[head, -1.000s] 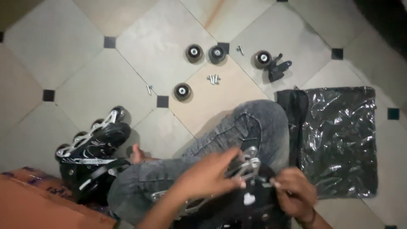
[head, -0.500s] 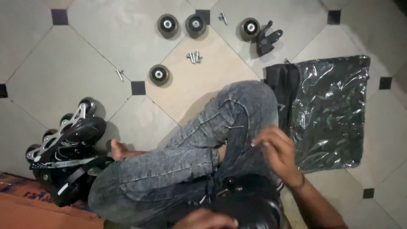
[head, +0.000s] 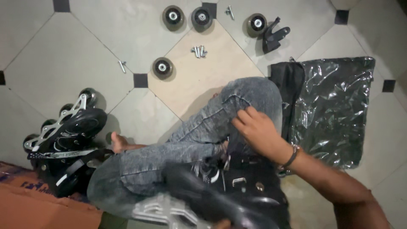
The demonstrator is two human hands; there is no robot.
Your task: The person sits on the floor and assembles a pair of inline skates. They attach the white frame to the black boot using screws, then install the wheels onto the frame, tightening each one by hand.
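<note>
A black inline skate (head: 237, 191) lies blurred across my lap, its silver wheel frame (head: 163, 212) without wheels and pointing to the lower left. My right hand (head: 258, 131) is on top of the boot's cuff, fingers curled, pressed against my bent knee in grey jeans (head: 212, 123). Of my left hand (head: 222, 224) only a sliver shows under the skate at the bottom edge; its grip is hidden. Three loose wheels (head: 202, 18) lie in a row at the top, and another wheel (head: 163, 68) lies nearer.
A second black skate (head: 68, 135) with its wheels on lies at the left beside an orange box (head: 38, 203). Small bolts (head: 199, 51) and a black brake piece (head: 274, 34) lie on the tiled floor. A shiny black plastic bag (head: 335, 110) lies at the right.
The skate in my lap has tipped, its frame swinging to the lower left. My right hand has moved up onto the boot's cuff by the knee. My left hand has dropped almost out of view.
</note>
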